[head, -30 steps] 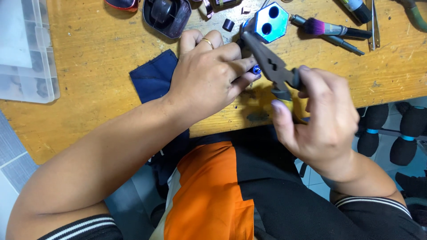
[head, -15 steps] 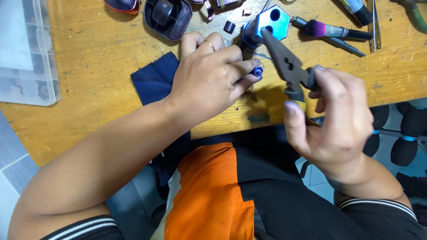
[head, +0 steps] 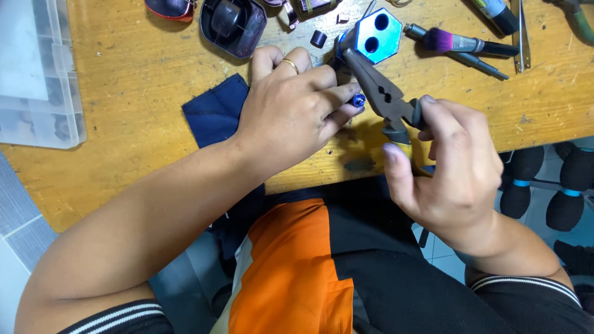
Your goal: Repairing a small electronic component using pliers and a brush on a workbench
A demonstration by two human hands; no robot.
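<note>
Wooden and scuffed, the counter fills the upper part of the head view, its near edge running just above the person's orange and black clothing. At the far left edge lies a clear plastic organiser box with small compartments. Further along, by the far edge, sit a dark rounded casing and a small black cylinder. A piece of navy cloth lies flat near the middle, partly under the left hand, which wears a ring. Its fingers are pressed together, pinching a small blue part at their tips (too small to tell what it is), held just over the counter's middle. Just right of it, dark pliers point toward a shiny blue hexagonal block with two round holes; the pliers' nose lies against the block's near side. The right hand holds the pliers' handles, its fingers curled round them, out past the near edge. Toward the far right corner lie a purple-tipped brush and metal tweezers. Below the right edge, dark padded handles with blue bands show.
</note>
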